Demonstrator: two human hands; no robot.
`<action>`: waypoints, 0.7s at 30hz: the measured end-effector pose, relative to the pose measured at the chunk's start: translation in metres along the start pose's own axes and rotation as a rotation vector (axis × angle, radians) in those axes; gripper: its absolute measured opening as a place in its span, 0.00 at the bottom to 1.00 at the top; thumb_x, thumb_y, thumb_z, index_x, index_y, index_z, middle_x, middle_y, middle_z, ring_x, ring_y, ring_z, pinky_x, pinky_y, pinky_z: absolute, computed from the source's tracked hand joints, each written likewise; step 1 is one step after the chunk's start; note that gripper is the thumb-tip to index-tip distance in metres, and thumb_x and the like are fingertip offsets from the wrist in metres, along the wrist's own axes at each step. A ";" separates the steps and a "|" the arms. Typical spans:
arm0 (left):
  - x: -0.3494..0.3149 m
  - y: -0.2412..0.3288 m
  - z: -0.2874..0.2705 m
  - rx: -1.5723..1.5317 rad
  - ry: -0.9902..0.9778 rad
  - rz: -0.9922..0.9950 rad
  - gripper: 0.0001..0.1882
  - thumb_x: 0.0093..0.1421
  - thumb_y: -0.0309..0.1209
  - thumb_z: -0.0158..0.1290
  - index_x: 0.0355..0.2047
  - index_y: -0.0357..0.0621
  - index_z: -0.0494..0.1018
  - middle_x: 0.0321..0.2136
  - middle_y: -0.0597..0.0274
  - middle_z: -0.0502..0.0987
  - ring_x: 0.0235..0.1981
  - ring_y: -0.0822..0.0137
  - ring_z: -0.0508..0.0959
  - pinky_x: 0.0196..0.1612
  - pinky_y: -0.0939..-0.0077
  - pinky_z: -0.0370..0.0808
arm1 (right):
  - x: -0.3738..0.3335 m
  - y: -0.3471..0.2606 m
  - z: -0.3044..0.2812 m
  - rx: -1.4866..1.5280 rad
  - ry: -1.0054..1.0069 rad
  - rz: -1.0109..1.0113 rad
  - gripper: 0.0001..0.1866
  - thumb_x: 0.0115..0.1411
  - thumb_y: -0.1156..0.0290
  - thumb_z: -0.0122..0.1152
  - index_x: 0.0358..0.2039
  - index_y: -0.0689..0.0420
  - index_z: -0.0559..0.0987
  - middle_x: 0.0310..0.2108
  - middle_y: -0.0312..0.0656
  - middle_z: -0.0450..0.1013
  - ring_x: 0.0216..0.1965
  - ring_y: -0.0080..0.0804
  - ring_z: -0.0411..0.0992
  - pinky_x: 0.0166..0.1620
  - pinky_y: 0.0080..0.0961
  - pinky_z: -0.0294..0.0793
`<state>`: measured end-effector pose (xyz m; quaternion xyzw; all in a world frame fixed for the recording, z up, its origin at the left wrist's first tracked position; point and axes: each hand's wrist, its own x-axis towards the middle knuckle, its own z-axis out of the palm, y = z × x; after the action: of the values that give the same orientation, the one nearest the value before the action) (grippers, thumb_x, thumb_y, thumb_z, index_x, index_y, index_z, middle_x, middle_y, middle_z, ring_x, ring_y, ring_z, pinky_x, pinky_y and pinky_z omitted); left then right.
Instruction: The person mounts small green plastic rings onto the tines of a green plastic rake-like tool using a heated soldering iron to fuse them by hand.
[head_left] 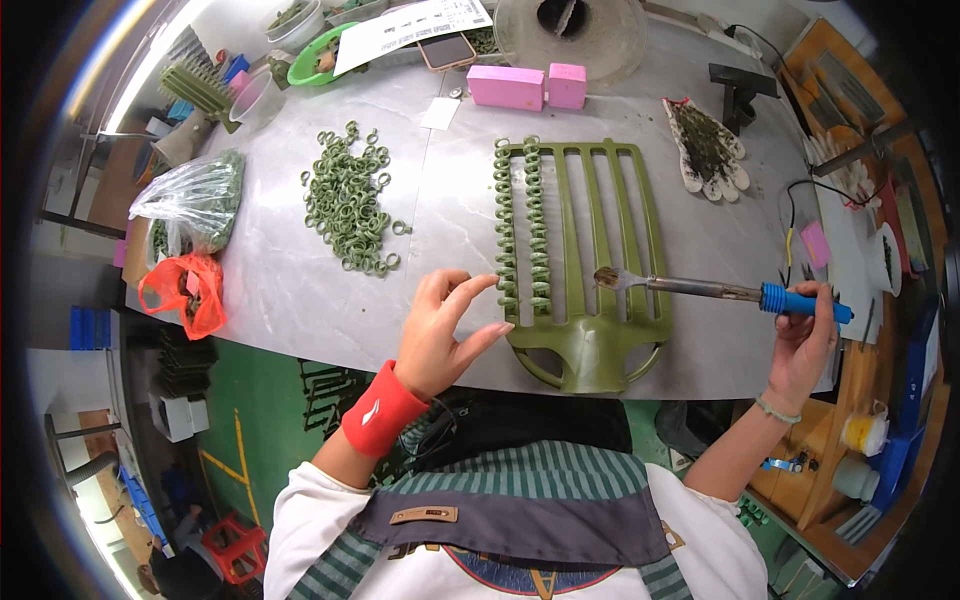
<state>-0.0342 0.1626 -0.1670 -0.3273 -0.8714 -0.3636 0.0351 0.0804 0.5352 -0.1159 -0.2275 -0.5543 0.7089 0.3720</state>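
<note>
On the grey table before me lies a green wax rack (591, 225) of parallel bars joined to a wide base. Green rings (502, 215) line its leftmost bar, and more rings (540, 230) run along the bar beside it. My left hand (446, 325), fingers parted, is at the lower end of the leftmost row, fingertips at or close to the lowest rings. My right hand (803, 345) grips the blue handle of a soldering-iron-like tool (715, 290). Its flat, brown-stained tip is over the rack's right-hand bars; whether it touches them I cannot tell.
A heap of loose green rings (347, 200) lies left of the rack. Pink blocks (507, 88), a phone (447, 52) and a round clear tray (572, 35) stand behind. A stained glove (706, 150) lies at right. Plastic bags (195, 200) sit by the left edge.
</note>
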 end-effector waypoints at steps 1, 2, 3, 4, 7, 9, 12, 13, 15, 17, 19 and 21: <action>0.002 -0.003 0.001 -0.002 0.001 0.001 0.25 0.50 0.33 0.66 0.48 0.44 0.74 0.38 0.54 0.72 0.41 0.56 0.71 0.46 0.66 0.70 | 0.000 0.000 0.000 -0.001 0.000 -0.002 0.15 0.63 0.60 0.60 0.29 0.60 0.78 0.23 0.36 0.74 0.19 0.15 0.67 0.23 0.12 0.69; 0.003 -0.006 0.003 -0.029 0.026 0.013 0.23 0.50 0.34 0.65 0.47 0.45 0.75 0.42 0.53 0.72 0.44 0.54 0.71 0.48 0.65 0.70 | 0.001 0.000 0.000 0.000 -0.007 -0.006 0.15 0.63 0.60 0.60 0.29 0.60 0.78 0.24 0.36 0.74 0.19 0.15 0.67 0.23 0.12 0.69; 0.005 -0.008 0.004 -0.056 0.050 0.024 0.22 0.50 0.34 0.65 0.45 0.45 0.75 0.46 0.53 0.73 0.47 0.53 0.71 0.50 0.64 0.70 | 0.001 0.000 0.000 0.000 -0.014 -0.007 0.15 0.63 0.60 0.60 0.29 0.60 0.78 0.24 0.36 0.74 0.19 0.15 0.66 0.23 0.12 0.70; 0.008 -0.010 0.003 -0.058 0.050 0.024 0.22 0.50 0.34 0.65 0.45 0.45 0.75 0.46 0.53 0.73 0.47 0.53 0.71 0.50 0.64 0.70 | 0.001 0.000 -0.001 -0.001 -0.014 -0.008 0.15 0.63 0.60 0.60 0.29 0.60 0.78 0.24 0.36 0.74 0.19 0.15 0.66 0.23 0.12 0.70; 0.017 -0.015 0.001 0.014 0.015 0.117 0.18 0.51 0.34 0.65 0.42 0.45 0.76 0.50 0.54 0.73 0.51 0.52 0.70 0.53 0.62 0.69 | 0.002 0.000 -0.001 -0.005 0.006 -0.006 0.15 0.63 0.60 0.60 0.29 0.60 0.78 0.24 0.35 0.74 0.18 0.14 0.66 0.23 0.12 0.69; 0.018 -0.020 0.003 -0.054 -0.014 0.118 0.17 0.52 0.29 0.61 0.43 0.43 0.74 0.50 0.55 0.75 0.52 0.55 0.71 0.55 0.62 0.67 | 0.002 -0.001 0.000 -0.010 0.003 -0.008 0.15 0.63 0.60 0.60 0.29 0.60 0.78 0.23 0.36 0.74 0.18 0.15 0.66 0.23 0.12 0.70; 0.023 -0.023 0.006 -0.221 0.040 -0.002 0.16 0.56 0.31 0.61 0.44 0.42 0.74 0.44 0.57 0.78 0.49 0.58 0.74 0.52 0.65 0.70 | 0.002 -0.001 0.002 -0.014 0.007 -0.003 0.15 0.63 0.60 0.60 0.29 0.60 0.78 0.22 0.35 0.73 0.18 0.15 0.66 0.23 0.13 0.70; 0.025 -0.025 0.009 -0.221 0.041 -0.002 0.16 0.56 0.31 0.61 0.44 0.42 0.74 0.44 0.57 0.78 0.49 0.58 0.74 0.52 0.65 0.70 | 0.003 0.000 0.002 -0.014 0.006 -0.003 0.15 0.63 0.60 0.60 0.29 0.60 0.78 0.22 0.35 0.73 0.18 0.15 0.66 0.23 0.13 0.70; 0.030 -0.028 0.017 -0.570 0.096 -0.269 0.16 0.60 0.30 0.57 0.47 0.39 0.73 0.41 0.56 0.78 0.44 0.63 0.76 0.50 0.70 0.71 | 0.004 0.001 0.002 -0.020 0.008 -0.004 0.15 0.63 0.59 0.60 0.29 0.60 0.78 0.21 0.35 0.73 0.18 0.15 0.66 0.23 0.12 0.70; 0.036 -0.029 0.017 -0.541 0.051 -0.295 0.15 0.63 0.30 0.53 0.50 0.39 0.72 0.41 0.58 0.78 0.43 0.67 0.76 0.49 0.74 0.70 | 0.004 0.001 0.003 -0.019 0.020 -0.004 0.15 0.63 0.59 0.60 0.29 0.60 0.78 0.21 0.35 0.73 0.18 0.16 0.66 0.23 0.12 0.70; 0.039 -0.037 0.020 -0.407 -0.006 -0.269 0.16 0.66 0.30 0.48 0.53 0.40 0.72 0.42 0.59 0.77 0.41 0.70 0.75 0.48 0.78 0.69 | 0.005 0.002 0.003 -0.016 0.030 -0.003 0.16 0.63 0.59 0.60 0.29 0.60 0.78 0.21 0.35 0.73 0.18 0.16 0.67 0.23 0.12 0.70; 0.043 -0.037 0.019 -0.351 0.006 -0.236 0.14 0.66 0.30 0.48 0.50 0.40 0.74 0.43 0.57 0.77 0.42 0.69 0.75 0.49 0.77 0.70 | 0.006 0.002 0.002 -0.018 0.009 -0.008 0.15 0.63 0.59 0.59 0.29 0.60 0.78 0.21 0.35 0.73 0.18 0.16 0.67 0.23 0.12 0.70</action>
<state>-0.0871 0.1795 -0.1910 -0.2229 -0.8270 -0.5123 -0.0626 0.0745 0.5380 -0.1165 -0.2317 -0.5600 0.7012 0.3754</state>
